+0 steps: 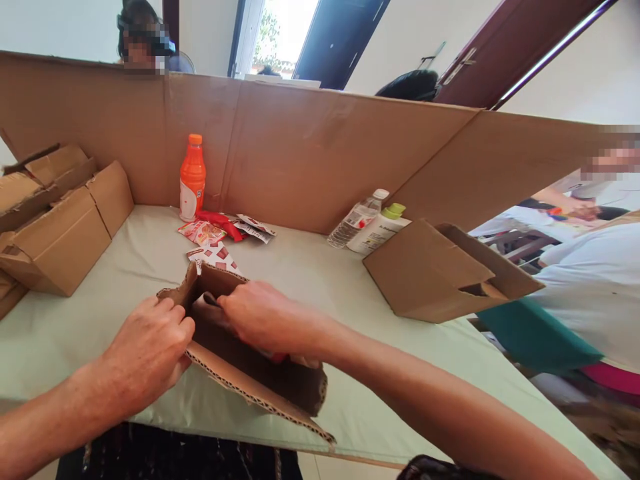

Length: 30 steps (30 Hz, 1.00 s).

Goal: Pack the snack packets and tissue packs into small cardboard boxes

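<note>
An open cardboard box [255, 390] with torn, corrugated edges stands tilted on the table near its front edge. My left hand [147, 340] is closed round the box's left rim. Over the opening reaches my right hand [267, 317], its fingers pinched at the inner left side beside a curled, brown-and-whitish piece [207, 303] that I cannot identify. A bit of something red [280, 358] shows inside, below my right wrist. Much of the box's inside is hidden by my right hand and forearm. Just behind the box lies a white packet with a red-brown pattern [217, 257].
At the back stand an orange bottle [193, 180], a clear plastic bottle [357, 220] and a white bottle with a green cap [380, 230], the latter two leaning. Several packets [203, 232] lie nearby. Cardboard boxes [75, 233] flank the left; another box [425, 273] sits right. A cardboard wall [300, 147] runs behind.
</note>
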Each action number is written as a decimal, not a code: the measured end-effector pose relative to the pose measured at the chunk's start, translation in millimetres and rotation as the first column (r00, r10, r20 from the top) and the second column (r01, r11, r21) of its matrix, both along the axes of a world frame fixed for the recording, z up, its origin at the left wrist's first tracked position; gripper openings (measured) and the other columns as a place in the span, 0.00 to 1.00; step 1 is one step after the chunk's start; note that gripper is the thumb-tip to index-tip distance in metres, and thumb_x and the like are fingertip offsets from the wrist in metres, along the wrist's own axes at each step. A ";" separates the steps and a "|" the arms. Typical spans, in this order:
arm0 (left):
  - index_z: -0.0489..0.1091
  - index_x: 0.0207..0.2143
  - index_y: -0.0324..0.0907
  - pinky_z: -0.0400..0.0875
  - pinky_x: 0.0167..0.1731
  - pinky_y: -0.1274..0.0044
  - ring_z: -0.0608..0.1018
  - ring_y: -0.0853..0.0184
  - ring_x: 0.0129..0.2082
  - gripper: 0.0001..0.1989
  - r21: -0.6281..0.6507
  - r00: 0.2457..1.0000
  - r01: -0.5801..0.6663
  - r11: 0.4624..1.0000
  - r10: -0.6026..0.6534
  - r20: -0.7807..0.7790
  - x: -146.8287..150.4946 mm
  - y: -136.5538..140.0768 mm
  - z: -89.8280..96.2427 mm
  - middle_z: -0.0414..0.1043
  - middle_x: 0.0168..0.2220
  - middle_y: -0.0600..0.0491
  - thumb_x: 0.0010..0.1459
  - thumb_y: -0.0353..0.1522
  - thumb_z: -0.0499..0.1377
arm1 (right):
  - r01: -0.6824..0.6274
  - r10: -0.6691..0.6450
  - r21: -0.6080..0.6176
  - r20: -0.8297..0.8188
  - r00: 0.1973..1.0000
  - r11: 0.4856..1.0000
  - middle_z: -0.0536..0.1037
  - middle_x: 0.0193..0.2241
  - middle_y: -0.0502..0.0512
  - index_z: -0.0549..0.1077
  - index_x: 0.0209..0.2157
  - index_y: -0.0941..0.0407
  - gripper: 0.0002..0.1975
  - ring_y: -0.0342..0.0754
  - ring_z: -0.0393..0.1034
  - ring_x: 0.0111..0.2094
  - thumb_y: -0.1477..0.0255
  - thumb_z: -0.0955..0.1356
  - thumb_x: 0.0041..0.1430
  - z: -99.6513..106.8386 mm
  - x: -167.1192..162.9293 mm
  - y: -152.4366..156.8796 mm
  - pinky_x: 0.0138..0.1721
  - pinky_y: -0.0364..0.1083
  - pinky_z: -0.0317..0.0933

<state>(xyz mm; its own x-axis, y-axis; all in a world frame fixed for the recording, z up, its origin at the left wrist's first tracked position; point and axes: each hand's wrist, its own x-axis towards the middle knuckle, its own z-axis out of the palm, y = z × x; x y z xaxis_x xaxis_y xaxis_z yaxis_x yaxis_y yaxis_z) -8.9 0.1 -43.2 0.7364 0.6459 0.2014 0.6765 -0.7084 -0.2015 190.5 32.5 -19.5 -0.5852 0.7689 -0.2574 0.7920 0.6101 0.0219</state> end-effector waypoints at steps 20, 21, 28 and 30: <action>0.75 0.30 0.43 0.70 0.34 0.68 0.78 0.58 0.34 0.05 -0.477 0.980 0.066 0.876 -0.146 -0.133 17.5 15.9 23.5 0.76 0.34 0.50 0.55 0.24 0.62 | -0.356 0.067 -0.312 -0.661 0.747 0.881 0.84 0.41 0.59 0.79 0.48 0.60 0.13 0.47 0.78 0.42 0.73 0.63 0.71 16.6 55.6 -21.9 0.44 0.43 0.68; 0.74 0.29 0.43 0.69 0.33 0.69 0.77 0.59 0.32 0.06 -0.477 0.981 0.084 0.875 -0.155 -0.113 15.5 16.1 18.9 0.76 0.33 0.51 0.54 0.23 0.62 | -0.301 0.017 -0.246 -0.748 0.664 0.922 0.84 0.39 0.58 0.79 0.47 0.59 0.14 0.45 0.78 0.40 0.71 0.63 0.72 20.8 67.6 -18.6 0.42 0.42 0.68; 0.65 0.22 0.44 0.53 0.23 0.71 0.68 0.65 0.22 0.10 -0.209 0.961 0.277 0.938 -0.265 0.084 7.6 23.6 -39.4 0.71 0.23 0.55 0.49 0.28 0.64 | 0.596 -0.423 0.101 -0.612 0.669 0.797 0.84 0.42 0.55 0.81 0.47 0.57 0.16 0.47 0.78 0.39 0.72 0.62 0.69 -44.9 123.1 117.5 0.41 0.44 0.69; 0.62 0.22 0.44 0.52 0.23 0.71 0.67 0.66 0.21 0.13 -0.089 0.945 0.292 0.952 -0.273 0.182 6.2 24.0 -48.5 0.70 0.21 0.57 0.52 0.25 0.63 | 0.649 -0.492 0.138 -0.541 0.682 0.748 0.82 0.50 0.59 0.80 0.49 0.58 0.17 0.50 0.77 0.48 0.76 0.63 0.66 -74.8 126.4 163.7 0.49 0.46 0.67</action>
<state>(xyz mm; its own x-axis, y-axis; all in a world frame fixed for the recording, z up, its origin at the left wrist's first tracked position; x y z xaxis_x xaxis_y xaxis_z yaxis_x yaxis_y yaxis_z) -2.7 24.0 -91.7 0.8544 0.4417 0.2737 0.4618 -0.8869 -0.0105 316.9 196.2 -94.3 0.0133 0.9776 0.2098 0.9436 0.0572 -0.3262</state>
